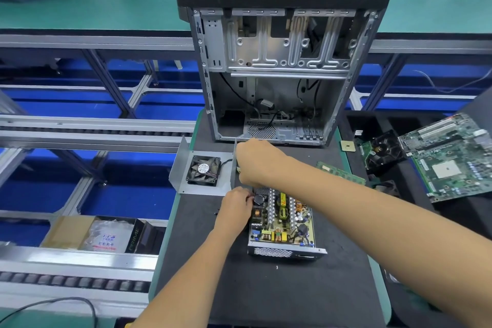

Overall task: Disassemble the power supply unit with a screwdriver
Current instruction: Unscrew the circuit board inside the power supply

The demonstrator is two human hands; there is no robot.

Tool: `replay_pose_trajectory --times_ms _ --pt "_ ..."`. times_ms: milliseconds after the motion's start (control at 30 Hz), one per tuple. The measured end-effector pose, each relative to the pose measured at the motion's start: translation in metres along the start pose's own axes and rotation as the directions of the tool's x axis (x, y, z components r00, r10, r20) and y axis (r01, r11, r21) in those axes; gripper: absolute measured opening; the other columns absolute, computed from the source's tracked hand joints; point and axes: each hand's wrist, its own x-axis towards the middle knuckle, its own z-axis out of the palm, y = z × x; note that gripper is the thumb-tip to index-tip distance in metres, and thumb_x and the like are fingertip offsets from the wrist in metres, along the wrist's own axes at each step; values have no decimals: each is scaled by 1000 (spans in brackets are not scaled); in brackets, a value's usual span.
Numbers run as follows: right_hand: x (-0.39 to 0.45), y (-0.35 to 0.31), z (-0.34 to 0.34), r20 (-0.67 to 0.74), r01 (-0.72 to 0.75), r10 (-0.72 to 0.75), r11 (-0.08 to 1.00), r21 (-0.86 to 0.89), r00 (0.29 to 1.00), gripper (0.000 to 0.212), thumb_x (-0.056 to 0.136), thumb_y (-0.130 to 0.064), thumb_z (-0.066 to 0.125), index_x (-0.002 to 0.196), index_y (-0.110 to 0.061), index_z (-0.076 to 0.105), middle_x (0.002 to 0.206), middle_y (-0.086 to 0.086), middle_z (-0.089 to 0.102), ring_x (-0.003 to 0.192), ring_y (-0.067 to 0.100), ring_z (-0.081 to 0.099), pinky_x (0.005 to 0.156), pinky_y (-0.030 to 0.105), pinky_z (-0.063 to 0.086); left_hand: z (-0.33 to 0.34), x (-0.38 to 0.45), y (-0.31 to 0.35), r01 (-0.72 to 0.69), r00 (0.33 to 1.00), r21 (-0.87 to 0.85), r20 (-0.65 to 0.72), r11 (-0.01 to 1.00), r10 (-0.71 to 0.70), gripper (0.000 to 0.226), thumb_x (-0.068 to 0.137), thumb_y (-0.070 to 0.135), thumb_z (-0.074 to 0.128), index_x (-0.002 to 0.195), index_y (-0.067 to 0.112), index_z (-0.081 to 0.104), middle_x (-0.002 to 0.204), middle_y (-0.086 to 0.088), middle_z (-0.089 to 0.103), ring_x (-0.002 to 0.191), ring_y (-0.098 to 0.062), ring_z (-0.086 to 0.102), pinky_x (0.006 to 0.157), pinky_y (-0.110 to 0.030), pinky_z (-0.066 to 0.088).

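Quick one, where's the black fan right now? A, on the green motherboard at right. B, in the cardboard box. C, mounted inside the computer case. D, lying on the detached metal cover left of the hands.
D: the fan sits on the metal cover beside the left hand.

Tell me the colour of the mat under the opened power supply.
Dark grey, nearly black mat; power supply rests on it. Head view shows it.
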Motion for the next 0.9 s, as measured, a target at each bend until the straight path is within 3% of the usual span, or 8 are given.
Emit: replay_pose_trajectory --times_ms 233,367,500,567,767,900 --pt "7 -2 -12 65 48 -42 994 -101 997 34 77 -2 59 60 -12 31 60 5 34 49 15 33 41 25 28 -2 1 3 7 1000 10 15 1000 -7 16 91 6 54 89 2 70 89 -8 63 80 -21 57 72 -28 47" --pt "3 -7 -4 64 190 -181 965 -180 981 24 81 -6 59 72 -7 37 74 4 37 61 20 44 50 30 36 -2 -1 3 43 999 -29 6 999 -43 20 90 7 54 99 6 71 90 -9 67 80 -21 59 64 -17 36" --pt "0 -13 3 99 332 -317 894 -300 943 36 82 -7 59 65 -13 29 67 2 31 59 21 43 50 31 38 -1 -4 3 149 989 -83 -1 985 -150 13 89 9 52 93 4 64 81 -7 59 76 -24 53 60 -27 35" --pt "0 -12 5 108 340 -322 889 -307 941 31 82 -8 59 67 -13 32 67 1 31 60 20 44 51 31 38 0 -4 3 161 987 -99 11 982 -160 13 90 10 51 95 4 61 88 -10 60 82 -26 56 62 -30 40" --pt "-1 2 -4 65 274 -266 938 -214 962 40 83 -10 58 62 -17 24 69 1 29 54 14 33 44 28 25 -2 0 2 62 997 -83 41 995 -58 24 93 6 51 107 6 70 108 -7 68 99 -21 60 83 -21 43" --pt "-4 -3 1 44 292 -291 921 -256 956 38 80 -5 59 61 -15 28 66 3 32 52 15 35 44 28 29 2 -2 2 101 995 -80 23 992 -99 21 95 10 50 104 6 68 100 -9 65 91 -24 58 71 -26 41"
